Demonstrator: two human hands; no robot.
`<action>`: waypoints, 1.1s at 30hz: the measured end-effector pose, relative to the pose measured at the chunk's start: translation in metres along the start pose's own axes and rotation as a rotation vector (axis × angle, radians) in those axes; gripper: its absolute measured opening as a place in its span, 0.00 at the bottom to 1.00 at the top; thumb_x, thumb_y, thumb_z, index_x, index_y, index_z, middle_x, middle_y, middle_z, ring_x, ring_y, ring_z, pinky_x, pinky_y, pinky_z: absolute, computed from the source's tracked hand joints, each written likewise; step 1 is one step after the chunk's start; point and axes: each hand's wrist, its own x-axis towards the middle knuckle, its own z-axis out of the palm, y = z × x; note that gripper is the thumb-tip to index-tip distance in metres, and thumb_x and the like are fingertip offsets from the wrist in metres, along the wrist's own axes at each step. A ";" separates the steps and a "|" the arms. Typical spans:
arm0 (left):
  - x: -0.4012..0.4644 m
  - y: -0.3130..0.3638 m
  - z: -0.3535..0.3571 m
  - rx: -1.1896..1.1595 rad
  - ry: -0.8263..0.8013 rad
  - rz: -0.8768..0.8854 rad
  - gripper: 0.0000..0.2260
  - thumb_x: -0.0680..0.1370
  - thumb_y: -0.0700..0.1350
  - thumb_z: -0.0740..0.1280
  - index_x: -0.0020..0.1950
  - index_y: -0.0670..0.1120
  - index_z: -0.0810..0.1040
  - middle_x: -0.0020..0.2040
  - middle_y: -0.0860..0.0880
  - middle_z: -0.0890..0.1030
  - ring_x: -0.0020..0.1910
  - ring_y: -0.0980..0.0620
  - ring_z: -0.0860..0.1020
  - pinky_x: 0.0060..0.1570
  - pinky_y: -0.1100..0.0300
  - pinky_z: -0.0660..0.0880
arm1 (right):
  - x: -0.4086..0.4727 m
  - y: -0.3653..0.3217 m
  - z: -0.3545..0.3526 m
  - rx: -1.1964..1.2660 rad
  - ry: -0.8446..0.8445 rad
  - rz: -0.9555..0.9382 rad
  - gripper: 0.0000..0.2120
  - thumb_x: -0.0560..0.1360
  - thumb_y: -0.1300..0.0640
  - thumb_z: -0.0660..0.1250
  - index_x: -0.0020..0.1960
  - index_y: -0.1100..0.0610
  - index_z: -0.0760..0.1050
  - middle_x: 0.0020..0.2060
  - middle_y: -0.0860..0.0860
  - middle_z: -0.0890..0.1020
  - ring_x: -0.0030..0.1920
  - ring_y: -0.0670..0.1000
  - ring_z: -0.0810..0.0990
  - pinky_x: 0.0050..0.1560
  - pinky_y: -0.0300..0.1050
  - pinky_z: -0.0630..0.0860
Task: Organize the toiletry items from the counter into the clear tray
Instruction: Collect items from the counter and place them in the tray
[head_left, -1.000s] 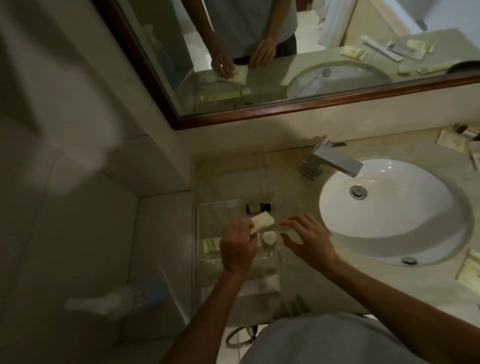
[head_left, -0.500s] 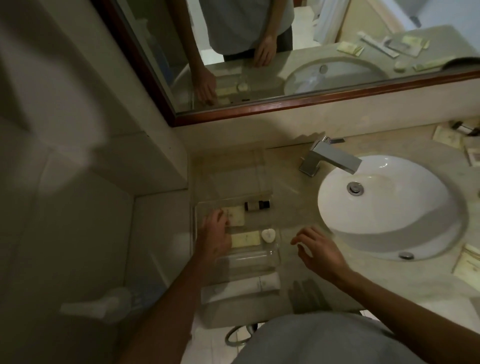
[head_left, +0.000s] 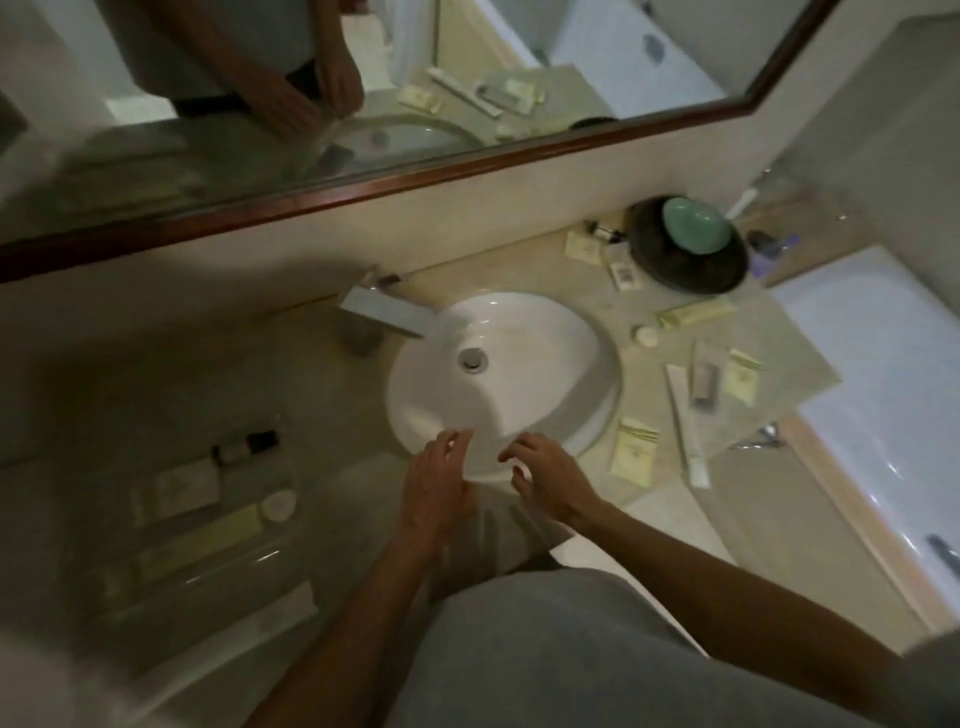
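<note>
The clear tray (head_left: 218, 566) lies on the counter at the left, blurred. Inside it are a small dark-capped bottle (head_left: 244, 448), a pale packet (head_left: 187, 488), a round white soap (head_left: 279, 505) and a long yellowish packet (head_left: 208, 535). Both hands hover empty over the near rim of the sink, fingers apart: my left hand (head_left: 436, 483) and my right hand (head_left: 545, 478). To the right of the sink lie more toiletries: a yellow packet (head_left: 634, 452), a long white tube (head_left: 685, 426), a grey tube (head_left: 702, 382), another packet (head_left: 743, 374), a small round cap (head_left: 647, 335) and a yellowish tube (head_left: 696, 314).
A white sink (head_left: 571, 332) with a square metal faucet (head_left: 379, 314) fills the middle. A dark round dish with a green soap (head_left: 696, 226) stands at the back right, small packets (head_left: 587, 247) beside it. A mirror (head_left: 467, 62) runs along the back; a white bathtub (head_left: 883, 395) lies right.
My left hand has let go of the packet in the tray and moved right to the sink's near rim. The view has swung right, showing the counter's right side.
</note>
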 end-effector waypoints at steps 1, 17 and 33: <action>0.009 0.018 0.008 -0.004 -0.019 0.017 0.33 0.67 0.38 0.68 0.72 0.47 0.68 0.66 0.44 0.74 0.60 0.42 0.75 0.56 0.49 0.73 | -0.007 0.022 -0.012 0.018 0.020 0.039 0.11 0.74 0.61 0.67 0.54 0.52 0.81 0.54 0.50 0.81 0.55 0.52 0.77 0.55 0.45 0.74; 0.122 0.210 0.128 0.017 -0.193 0.055 0.32 0.70 0.42 0.67 0.74 0.48 0.64 0.67 0.47 0.70 0.61 0.46 0.72 0.57 0.52 0.70 | -0.021 0.301 -0.144 0.244 0.282 0.946 0.27 0.73 0.33 0.65 0.59 0.54 0.73 0.47 0.50 0.80 0.44 0.54 0.81 0.43 0.50 0.79; 0.206 0.255 0.158 0.119 -0.199 0.114 0.29 0.70 0.52 0.72 0.67 0.44 0.71 0.61 0.44 0.76 0.55 0.43 0.77 0.50 0.50 0.75 | 0.024 0.311 -0.158 -0.027 0.100 0.688 0.15 0.78 0.45 0.64 0.53 0.54 0.81 0.47 0.51 0.83 0.47 0.53 0.82 0.43 0.45 0.74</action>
